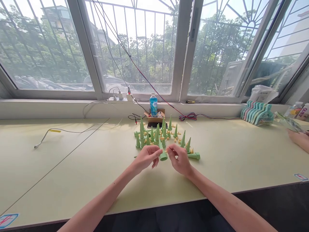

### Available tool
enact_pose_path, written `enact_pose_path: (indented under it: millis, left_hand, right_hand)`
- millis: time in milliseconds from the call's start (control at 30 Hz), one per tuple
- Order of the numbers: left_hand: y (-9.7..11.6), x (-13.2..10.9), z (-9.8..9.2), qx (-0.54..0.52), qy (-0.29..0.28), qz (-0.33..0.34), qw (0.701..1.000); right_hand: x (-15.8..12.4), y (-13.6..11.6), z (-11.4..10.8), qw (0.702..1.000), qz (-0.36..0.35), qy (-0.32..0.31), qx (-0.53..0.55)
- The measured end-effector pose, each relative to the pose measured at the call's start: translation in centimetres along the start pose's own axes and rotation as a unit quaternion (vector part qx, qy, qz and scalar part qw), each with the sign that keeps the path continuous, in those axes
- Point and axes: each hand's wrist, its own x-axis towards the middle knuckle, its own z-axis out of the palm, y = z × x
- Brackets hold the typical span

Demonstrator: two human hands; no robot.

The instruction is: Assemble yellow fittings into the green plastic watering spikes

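My left hand (147, 157) grips a green plastic plant-watering spike (163, 157), its wide open end tilted down toward me. My right hand (179, 158) is closed in a pinch close beside it. A small yellow valve piece (166, 151) shows at those fingertips, against the spike's side; whether it is seated there I cannot tell. Just beyond my hands, several green cones (156, 134) stand upright on their wide ends. Small yellow valves (177, 140) lie among them or stick out from their sides. One green spike (193, 156) lies flat to the right of my right hand.
A blue-labelled bottle (153, 105) stands in a small cardboard box (162, 113) behind the cones. Cables (189, 116) run along the table's back edge. Pastel plastic pieces (257, 112) stand at the right, near another person's hand (299, 139). A white cable (51, 130) lies left.
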Motion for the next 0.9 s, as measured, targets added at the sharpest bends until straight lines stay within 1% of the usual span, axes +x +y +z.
enact_pose_path:
  millis: [167, 433, 567, 733, 800, 900]
  left_hand:
    - [0.4, -0.1, 0.1, 0.062, 0.024, 0.031, 0.997]
    - [-0.4, 0.2, 0.4, 0.097, 0.089, 0.066, 0.989]
    - [-0.5, 0.2, 0.3, 0.148, 0.104, 0.111, 0.977]
    - [-0.8, 0.2, 0.2, 0.228, 0.113, 0.168, 0.952]
    - [-0.8, 0.3, 0.4, 0.24, 0.126, 0.174, 0.947]
    - [-0.5, 0.3, 0.9, 0.228, 0.162, 0.16, 0.947]
  right_hand:
    - [0.1, 0.0, -0.1, 1.0, 0.007, -0.007, -0.001]
    - [0.2, 0.1, 0.0, 0.999, 0.044, -0.023, 0.005]
    - [0.3, 0.0, 0.0, 0.998, 0.057, -0.025, 0.017]
    - [0.5, -0.1, 0.0, 0.997, 0.067, -0.025, 0.03]
    - [0.6, -0.1, 0.0, 0.997, 0.067, -0.02, 0.029]
    - [0.7, -0.1, 0.0, 0.998, 0.061, -0.003, 0.015]
